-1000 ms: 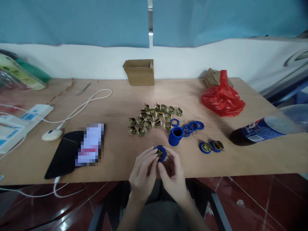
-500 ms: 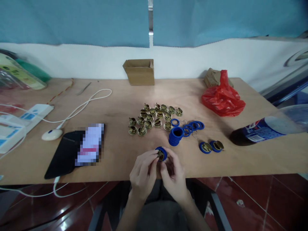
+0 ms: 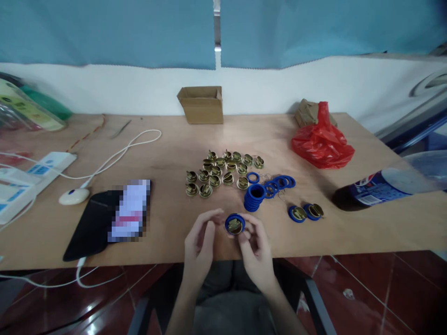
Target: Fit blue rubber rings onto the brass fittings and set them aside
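Note:
My right hand (image 3: 254, 247) pinches a brass cap fitted with a blue ring (image 3: 235, 224) just above the table's near edge. My left hand (image 3: 200, 242) hovers beside it, fingers curled apart and holding nothing. A cluster of bare brass caps (image 3: 223, 172) lies farther back at the table's middle. To the right of them stands a stack of blue rings (image 3: 254, 197) with loose blue rings (image 3: 281, 182) behind it. Two finished ringed caps (image 3: 305, 212) rest to the right.
A wooden table (image 3: 167, 139) carries a small cardboard box (image 3: 201, 104) at the back, a red plastic bag (image 3: 323, 142), a lying cola bottle (image 3: 380, 186), a black pouch with a phone (image 3: 108, 216), a white mouse-like device (image 3: 71, 196) with cable, and a power strip (image 3: 35, 170).
My left hand has let go of the ringed cap and pulled slightly left. The cap now stays in my right hand alone, turned face up.

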